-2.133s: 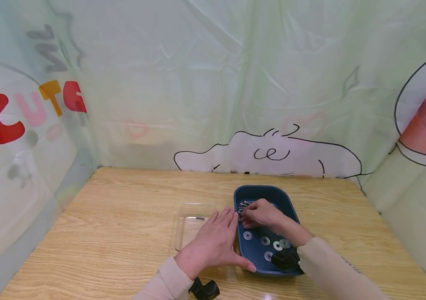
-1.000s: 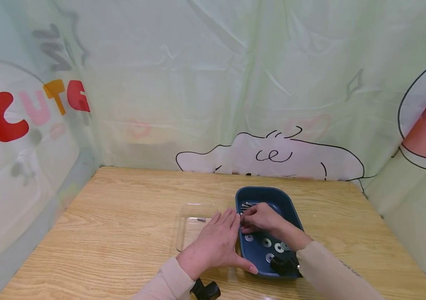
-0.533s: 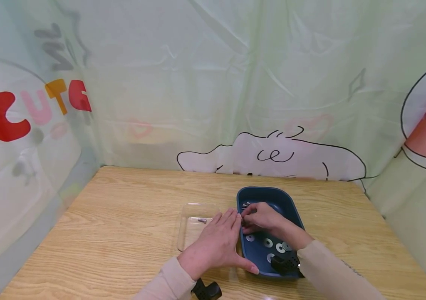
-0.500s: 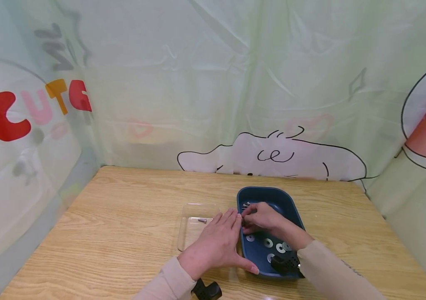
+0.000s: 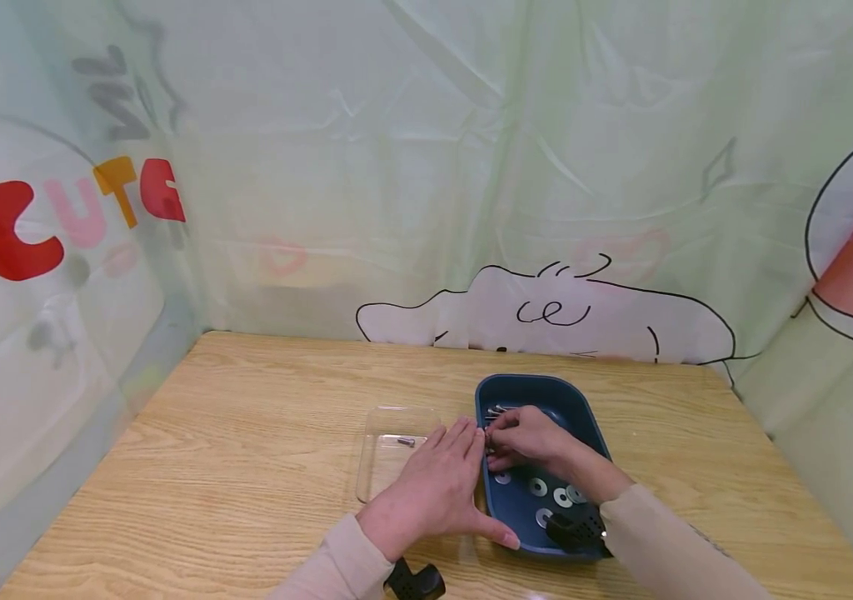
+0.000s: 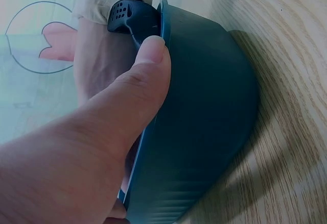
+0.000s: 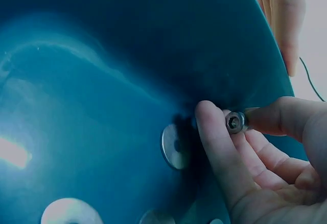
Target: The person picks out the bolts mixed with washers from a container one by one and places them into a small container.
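Observation:
My right hand (image 5: 531, 438) reaches into a dark blue bin (image 5: 527, 388) by its left wall. In the right wrist view it pinches a hex socket bolt (image 7: 235, 123) between thumb and fingers, the bolt's head facing the camera. Flat along the bin's left rim rests my left hand (image 5: 432, 487), fingers straight and thumb spread toward the near corner. The left wrist view has that thumb (image 6: 148, 63) against the rim. Several metal washers (image 5: 537, 487) are spread over the bin floor. More bolts (image 5: 500, 410) lie at the far left inside, partly hidden by my right hand.
Left of the bin stands a shallow clear plastic tray (image 5: 368, 468), partly covered by my left hand, with one bolt (image 5: 406, 442) in it. The wooden table (image 5: 246, 442) ends at a printed curtain (image 5: 276, 208) behind and at the sides.
The head view has shifted slightly. Both hands stay at nearly the same places on and in the bin, with only small finger movements of the right hand.

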Tool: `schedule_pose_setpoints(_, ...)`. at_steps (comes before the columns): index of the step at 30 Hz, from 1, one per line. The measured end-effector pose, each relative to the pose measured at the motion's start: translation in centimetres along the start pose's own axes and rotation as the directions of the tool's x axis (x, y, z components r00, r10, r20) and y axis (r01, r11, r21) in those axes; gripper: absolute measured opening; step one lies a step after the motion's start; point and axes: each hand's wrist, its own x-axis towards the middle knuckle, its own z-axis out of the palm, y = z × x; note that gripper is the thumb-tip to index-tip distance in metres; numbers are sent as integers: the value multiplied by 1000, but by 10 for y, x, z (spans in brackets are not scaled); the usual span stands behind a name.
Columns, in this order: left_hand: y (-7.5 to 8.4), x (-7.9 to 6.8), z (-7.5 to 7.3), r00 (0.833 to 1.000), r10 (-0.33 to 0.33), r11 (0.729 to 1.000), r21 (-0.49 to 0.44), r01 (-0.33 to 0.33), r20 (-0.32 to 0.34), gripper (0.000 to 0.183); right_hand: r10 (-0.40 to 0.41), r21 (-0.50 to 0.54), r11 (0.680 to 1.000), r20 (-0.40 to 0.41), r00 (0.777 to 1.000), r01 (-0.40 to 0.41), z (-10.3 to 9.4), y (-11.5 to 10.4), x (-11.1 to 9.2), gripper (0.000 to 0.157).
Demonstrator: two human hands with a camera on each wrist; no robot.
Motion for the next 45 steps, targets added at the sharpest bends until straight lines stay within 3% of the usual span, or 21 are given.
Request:
schedule_pose_setpoints(12, 1, 1, 0, 1000, -2, 1000, 3, 2, -13, 126, -13, 35, 999, -8, 1000, 13, -7, -1, -5, 22)
schedule_pose_setpoints(21, 1, 0, 0, 1000, -18, 1000, -8, 18, 6, 126, -67, 46, 997, 18, 998, 66, -18, -5, -11, 25)
schedule_pose_setpoints(31, 1, -1, -2, 999, -33, 996, -84, 35, 21, 128, -80, 66, 995, 20, 997, 78, -29, -17, -19, 29)
schedule_pose_setpoints(45, -14, -11, -12, 996, -74, 994, -84, 71, -40, 126, -113, 81, 991, 25, 993, 111, -26, -34, -26, 27)
